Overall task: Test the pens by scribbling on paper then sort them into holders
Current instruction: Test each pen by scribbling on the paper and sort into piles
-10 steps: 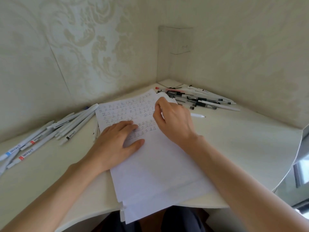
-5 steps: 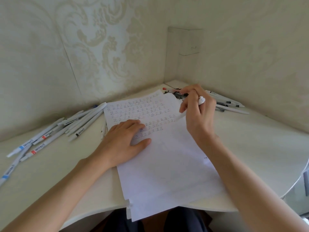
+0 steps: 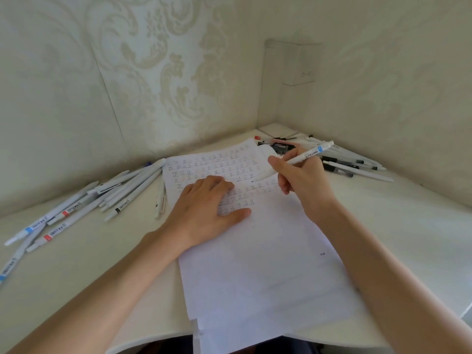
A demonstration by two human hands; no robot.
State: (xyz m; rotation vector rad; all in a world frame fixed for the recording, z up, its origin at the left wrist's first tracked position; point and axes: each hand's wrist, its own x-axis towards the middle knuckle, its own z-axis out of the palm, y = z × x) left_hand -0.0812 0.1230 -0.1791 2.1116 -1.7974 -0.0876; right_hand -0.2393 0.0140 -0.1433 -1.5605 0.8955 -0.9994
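A white sheet of paper [image 3: 265, 264] lies on the desk, its upper part covered with rows of small written marks. My left hand [image 3: 204, 210] rests flat on the paper, fingers spread. My right hand [image 3: 301, 175] grips a white pen with a blue label [image 3: 313, 152] in a writing hold, tip down near the paper's upper right, back end pointing up and right. A pile of white pens [image 3: 84, 203] lies left of the paper. Another pile of pens [image 3: 350, 162], some with black parts, lies in the far right corner.
Two wallpapered walls meet at the corner behind the desk [image 3: 408, 226]. A clear plastic box [image 3: 293, 62] is fixed in that corner above the desk. One pen [image 3: 160, 200] lies alone by the paper's left edge. The desk's curved front edge runs under the paper's bottom.
My right hand reached to the far right pile, picked up a white pen with a blue label, and brought it back over the paper in a writing grip. My left hand stayed flat.
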